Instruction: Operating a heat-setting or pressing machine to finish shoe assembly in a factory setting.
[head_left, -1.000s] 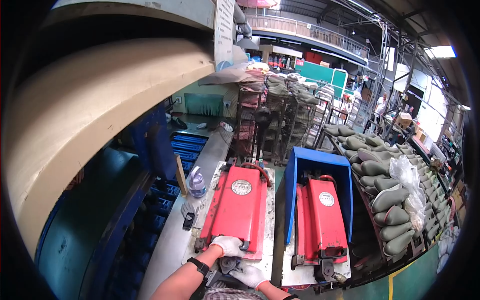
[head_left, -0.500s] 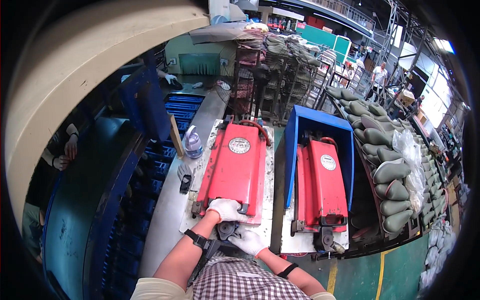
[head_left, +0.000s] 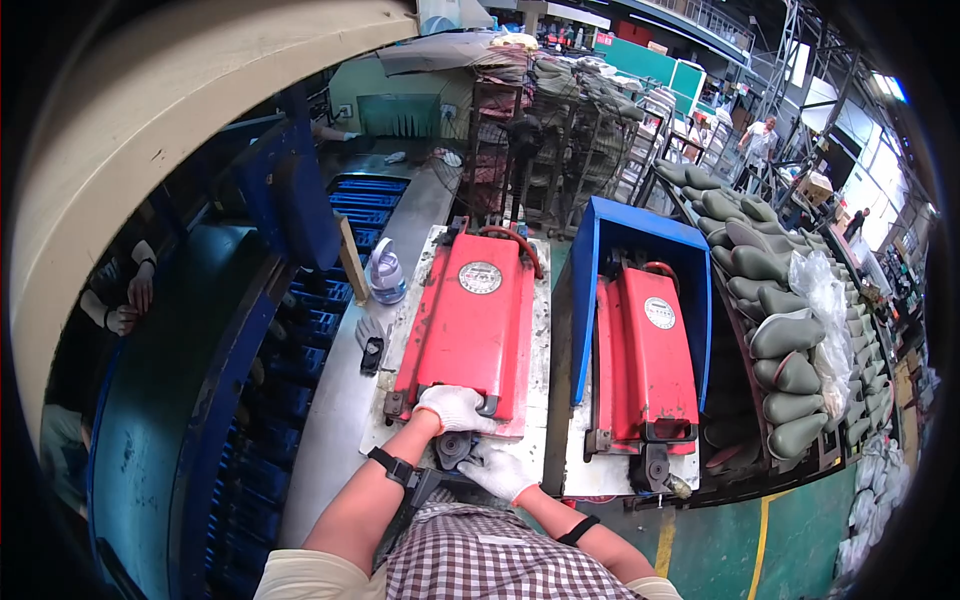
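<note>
A: Head view. Against half a second ago, the left hand (head_left: 455, 407) has slid along the near edge of the red metal cover (head_left: 470, 325); it now lies curled over it.

B: Right hand (head_left: 500, 470)?

A: Lower, by the dark knob (head_left: 452, 447); whether it grips, cannot tell. Both wear white knit gloves. Cover is flat, glossy, on a scuffed pale plate (head_left: 538, 340).

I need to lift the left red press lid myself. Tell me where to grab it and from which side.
Take the left red lid at its near bottom edge, coming from the operator's side, where the gloved left hand already rests. The curved red handle sits at the far end, a long stretch across the lid. The right hand is by the dark knob below.
</note>
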